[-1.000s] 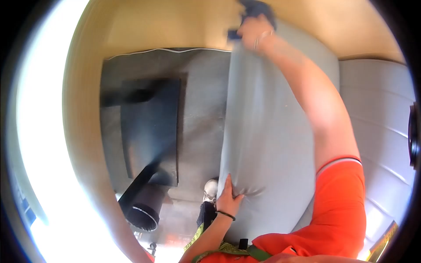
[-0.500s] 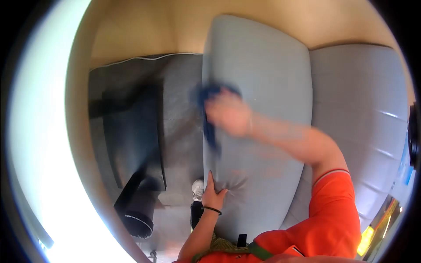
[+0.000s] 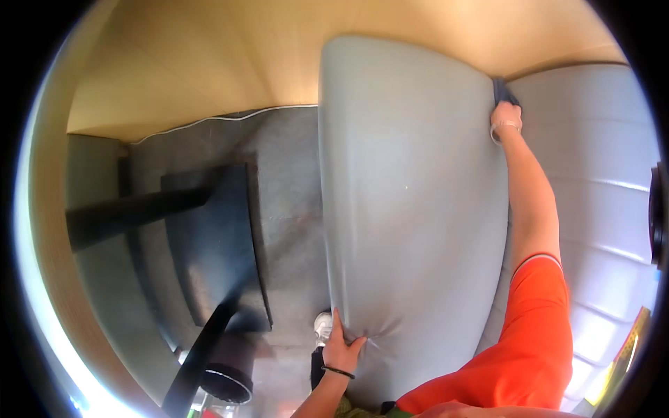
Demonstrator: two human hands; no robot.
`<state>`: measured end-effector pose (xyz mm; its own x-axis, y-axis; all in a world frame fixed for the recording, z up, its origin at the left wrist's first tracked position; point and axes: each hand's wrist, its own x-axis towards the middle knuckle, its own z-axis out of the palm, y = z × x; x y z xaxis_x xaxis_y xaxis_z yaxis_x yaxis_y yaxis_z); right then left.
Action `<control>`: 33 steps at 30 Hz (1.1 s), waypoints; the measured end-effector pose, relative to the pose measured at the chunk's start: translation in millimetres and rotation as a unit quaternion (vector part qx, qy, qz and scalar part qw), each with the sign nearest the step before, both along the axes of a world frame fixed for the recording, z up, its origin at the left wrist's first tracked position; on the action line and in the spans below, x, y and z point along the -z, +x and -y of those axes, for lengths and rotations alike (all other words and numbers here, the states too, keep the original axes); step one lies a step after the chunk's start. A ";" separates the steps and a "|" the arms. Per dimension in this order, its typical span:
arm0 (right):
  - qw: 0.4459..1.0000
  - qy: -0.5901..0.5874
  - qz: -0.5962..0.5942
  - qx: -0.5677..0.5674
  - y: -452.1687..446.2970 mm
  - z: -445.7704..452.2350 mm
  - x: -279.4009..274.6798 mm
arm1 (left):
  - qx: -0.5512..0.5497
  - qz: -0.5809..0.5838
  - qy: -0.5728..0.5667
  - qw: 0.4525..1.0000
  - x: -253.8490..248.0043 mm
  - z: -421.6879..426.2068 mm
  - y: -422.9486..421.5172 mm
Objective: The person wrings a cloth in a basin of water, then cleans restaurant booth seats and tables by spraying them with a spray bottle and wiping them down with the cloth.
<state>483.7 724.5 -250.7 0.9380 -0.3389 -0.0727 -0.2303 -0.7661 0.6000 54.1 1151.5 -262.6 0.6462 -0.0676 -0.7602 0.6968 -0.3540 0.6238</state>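
Orange-red sleeve (image 3: 535, 327), black wristband (image 3: 339, 373), pale bracelet (image 3: 504, 125), white shoe (image 3: 322, 329)

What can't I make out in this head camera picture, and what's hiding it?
All in the head view:
Blue cloth: partly hidden by the right hand gripping it.
Left hand: some fingers are hidden behind it.
Shoe: partly hidden by the grey seat.
Black object at right: cut off by the lens edge.
Speck on the grey seat: too small to identify.

No text, label or number can be read.
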 end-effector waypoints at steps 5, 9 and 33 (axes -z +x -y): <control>0.865 0.403 0.299 -0.012 -14.8 -83.2 -3.4 | 0.019 -0.014 0.001 1.000 0.0 -1.3 9.0; 0.791 0.457 0.136 -0.385 -113.4 -227.5 -10.0 | 0.012 0.007 -0.003 1.000 3.9 -2.7 -1.8; 0.956 -0.055 -0.195 -0.214 -285.4 -19.1 -52.0 | -0.033 0.043 -0.053 0.997 6.8 -8.2 11.2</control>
